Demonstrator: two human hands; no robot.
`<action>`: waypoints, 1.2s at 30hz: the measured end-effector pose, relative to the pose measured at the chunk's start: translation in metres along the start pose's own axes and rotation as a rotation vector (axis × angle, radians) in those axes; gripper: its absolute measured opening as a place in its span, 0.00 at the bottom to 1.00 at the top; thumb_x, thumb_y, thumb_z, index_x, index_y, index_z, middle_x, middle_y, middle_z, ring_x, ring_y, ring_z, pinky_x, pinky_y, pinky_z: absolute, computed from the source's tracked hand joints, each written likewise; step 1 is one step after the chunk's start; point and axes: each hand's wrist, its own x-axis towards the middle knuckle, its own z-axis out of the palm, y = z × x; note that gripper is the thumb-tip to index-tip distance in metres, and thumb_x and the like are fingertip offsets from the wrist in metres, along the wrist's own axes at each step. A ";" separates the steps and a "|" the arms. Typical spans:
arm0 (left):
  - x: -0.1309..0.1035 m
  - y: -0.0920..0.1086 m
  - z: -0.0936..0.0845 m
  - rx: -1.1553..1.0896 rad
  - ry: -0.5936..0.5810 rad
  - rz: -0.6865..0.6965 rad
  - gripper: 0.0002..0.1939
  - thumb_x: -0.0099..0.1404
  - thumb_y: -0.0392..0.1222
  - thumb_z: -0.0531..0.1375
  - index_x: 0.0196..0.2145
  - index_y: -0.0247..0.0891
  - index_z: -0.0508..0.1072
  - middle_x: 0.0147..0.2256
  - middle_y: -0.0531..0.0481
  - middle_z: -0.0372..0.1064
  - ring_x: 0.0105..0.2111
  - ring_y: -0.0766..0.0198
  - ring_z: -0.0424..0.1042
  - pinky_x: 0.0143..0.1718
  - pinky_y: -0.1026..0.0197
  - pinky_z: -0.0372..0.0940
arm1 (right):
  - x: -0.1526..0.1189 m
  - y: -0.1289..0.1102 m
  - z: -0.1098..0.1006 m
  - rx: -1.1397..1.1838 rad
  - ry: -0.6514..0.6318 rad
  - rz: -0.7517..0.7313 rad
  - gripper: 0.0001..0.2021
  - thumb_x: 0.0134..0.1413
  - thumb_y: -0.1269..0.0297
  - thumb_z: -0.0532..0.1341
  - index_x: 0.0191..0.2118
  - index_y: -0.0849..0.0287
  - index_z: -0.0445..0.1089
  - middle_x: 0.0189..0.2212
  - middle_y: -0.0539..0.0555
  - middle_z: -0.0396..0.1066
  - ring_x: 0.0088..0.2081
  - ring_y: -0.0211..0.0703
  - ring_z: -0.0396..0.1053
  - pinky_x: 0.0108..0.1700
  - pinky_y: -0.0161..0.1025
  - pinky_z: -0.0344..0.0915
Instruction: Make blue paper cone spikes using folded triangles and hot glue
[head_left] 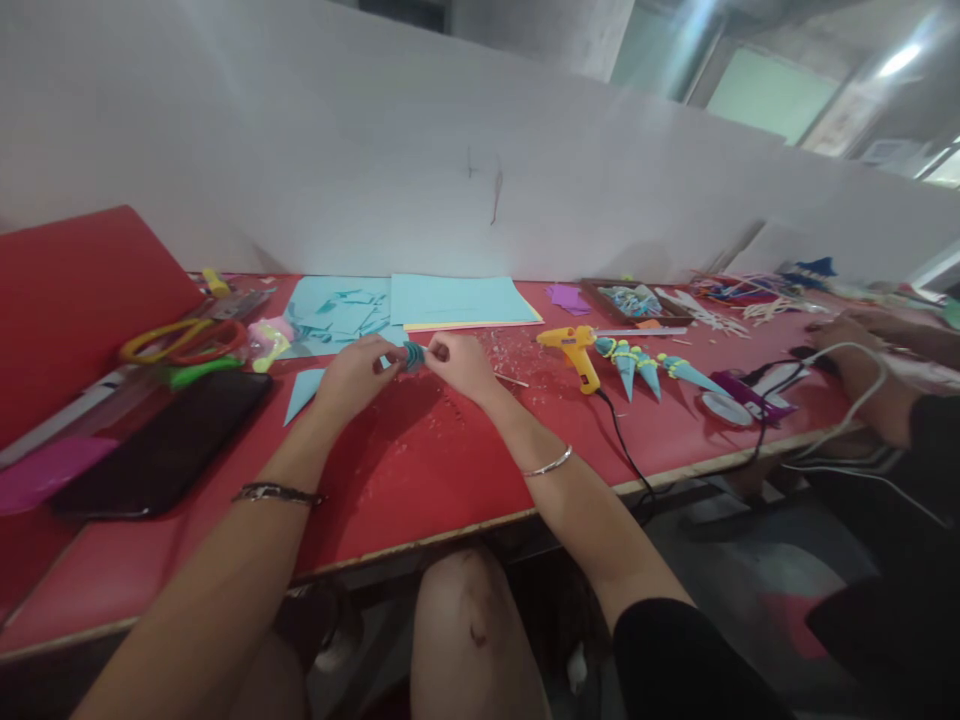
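Observation:
Between the fingertips of both hands is a small teal piece with ridged edges (414, 356), held just above the red table (390, 500). My left hand (358, 372) pinches its left side, and my right hand (459, 362) pinches its right side. Fingers cover part of the piece, so its full shape is hidden. Just left of my left hand lies a pointed light-blue paper piece (302, 393). Beyond the hands are a stack of light-blue paper sheets (457, 299) and a heap of small blue paper cuttings (349, 315).
A yellow glue gun (573, 352) with a black cord lies right of my hands, beside blue paper cones (628, 370) trimmed in yellow. On the left are scissors (184, 342) and a black phone (172, 440). Another person's hand (844, 335) is at the far right.

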 end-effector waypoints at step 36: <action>-0.004 0.006 0.005 0.059 0.280 0.029 0.07 0.61 0.41 0.55 0.31 0.40 0.72 0.39 0.49 0.62 0.24 0.71 0.61 0.28 0.64 0.60 | -0.004 -0.013 0.002 0.049 0.084 -0.135 0.07 0.55 0.61 0.55 0.32 0.58 0.65 0.33 0.49 0.62 0.31 0.35 0.61 0.36 0.33 0.57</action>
